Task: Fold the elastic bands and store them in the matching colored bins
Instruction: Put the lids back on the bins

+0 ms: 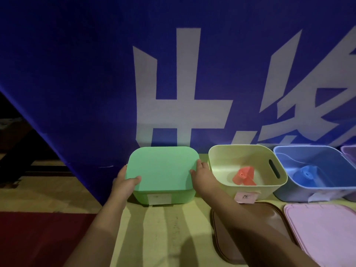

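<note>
1. Because the view looks down along both forearms, the nearest things are two loose lids on the surface: a brown lid (248, 234) under the right forearm and a pink lid (325, 230) just beside it, both lying flat and off their bins.
2. Further out, the left hand (126, 183) clasps the left edge of the green lid (162, 167), thumb on top and fingers hidden beneath; the right hand (202, 174) presses the lid's right edge with fingers spread, thumb on the top face. Neither hand holds a band.
3. The lid sits level on the green bin (163, 197), which stands on the surface (165, 228) with a white label on its front wall. What is inside cannot be seen.
4. The lid looks like thin, smooth plastic: light, stiff enough to keep its shape, likely a little slippery, so opposite edges are the sensible grip.
5. Just right of it, the pale yellow bin (248, 182) stands open with a rolled orange elastic band (243, 176) on its floor. Next along, the blue bin (316, 174) holds a rolled blue elastic band (306, 175).
6. The bands appear soft, flat and springy; a roll would probably loosen if pinched at one end, so gripping across the whole coil seems safest.
7. Behind everything hangs a blue banner (77, 74) with white characters.
</note>
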A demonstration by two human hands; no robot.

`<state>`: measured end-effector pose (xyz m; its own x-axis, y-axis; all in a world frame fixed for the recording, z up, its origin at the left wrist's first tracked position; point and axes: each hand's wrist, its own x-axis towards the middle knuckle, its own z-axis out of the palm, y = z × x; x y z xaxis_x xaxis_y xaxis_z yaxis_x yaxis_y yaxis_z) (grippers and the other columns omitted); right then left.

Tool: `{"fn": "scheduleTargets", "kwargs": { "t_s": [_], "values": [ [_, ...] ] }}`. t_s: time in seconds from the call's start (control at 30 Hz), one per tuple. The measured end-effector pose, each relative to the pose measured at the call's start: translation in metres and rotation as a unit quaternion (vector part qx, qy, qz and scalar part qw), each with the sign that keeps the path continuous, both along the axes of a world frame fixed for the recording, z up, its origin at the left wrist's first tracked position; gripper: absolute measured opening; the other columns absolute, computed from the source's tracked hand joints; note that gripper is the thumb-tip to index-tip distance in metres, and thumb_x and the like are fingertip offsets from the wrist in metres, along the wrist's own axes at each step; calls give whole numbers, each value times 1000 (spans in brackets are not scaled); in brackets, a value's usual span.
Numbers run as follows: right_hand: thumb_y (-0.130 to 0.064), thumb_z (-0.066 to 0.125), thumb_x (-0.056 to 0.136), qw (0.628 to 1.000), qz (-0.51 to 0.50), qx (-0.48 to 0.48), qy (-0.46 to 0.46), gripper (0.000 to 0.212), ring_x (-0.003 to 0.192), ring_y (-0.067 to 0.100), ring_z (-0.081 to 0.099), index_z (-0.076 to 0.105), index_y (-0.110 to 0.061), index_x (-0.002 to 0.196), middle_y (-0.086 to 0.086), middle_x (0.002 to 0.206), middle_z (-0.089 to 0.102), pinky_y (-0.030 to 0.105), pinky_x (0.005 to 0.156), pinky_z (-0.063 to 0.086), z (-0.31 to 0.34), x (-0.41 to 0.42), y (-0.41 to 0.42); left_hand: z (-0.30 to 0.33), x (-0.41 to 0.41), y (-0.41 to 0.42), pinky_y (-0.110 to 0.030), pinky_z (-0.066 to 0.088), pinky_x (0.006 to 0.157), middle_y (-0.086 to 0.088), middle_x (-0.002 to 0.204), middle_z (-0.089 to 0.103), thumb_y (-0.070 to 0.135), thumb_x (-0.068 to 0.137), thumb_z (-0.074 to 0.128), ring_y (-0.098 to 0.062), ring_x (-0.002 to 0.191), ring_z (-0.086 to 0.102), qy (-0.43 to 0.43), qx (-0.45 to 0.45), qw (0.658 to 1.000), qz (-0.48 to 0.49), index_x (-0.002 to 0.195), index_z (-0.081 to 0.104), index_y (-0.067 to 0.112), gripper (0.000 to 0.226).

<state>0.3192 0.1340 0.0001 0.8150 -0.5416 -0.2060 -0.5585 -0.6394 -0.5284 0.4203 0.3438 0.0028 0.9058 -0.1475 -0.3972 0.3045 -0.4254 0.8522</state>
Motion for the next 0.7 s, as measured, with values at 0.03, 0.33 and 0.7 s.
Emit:
{"fn": "scheduleTargets", "kwargs": {
  "t_s": [0.03, 0.33, 0.7],
  "values": [
    [-25, 33, 102, 1000, -4, 8, -6, 54, 124, 27, 45, 14, -5, 148, 13, 143, 33, 34, 101, 37, 1, 0, -1, 2, -1, 0, -46, 42, 96, -9, 137, 40, 19, 86, 63, -30, 117, 46, -12, 41, 999, 12, 143, 31, 28, 66],
    [-20, 49, 96, 973, -46, 12, -224, 44, 118, 25, 50, 40, -6, 137, 12, 130, 47, 31, 98, 37, 14, -62, 7, 40, -58, -17, -45, 35, 98, -10, 137, 39, 21, 90, 58, -31, 123, 39, -291, 207, 934, -15, 132, 46, 12, 46],
    [-10, 61, 83, 981, -170, -65, -65, 27, 107, 39, 56, 65, -2, 109, 22, 120, 55, 37, 89, 44, -50, -260, -30, -45, -189, -70, -27, 41, 64, -7, 81, 59, 2, 89, 53, -16, 72, 54, 164, -67, 977, -117, 108, 58, 8, 20]
  ]
}}
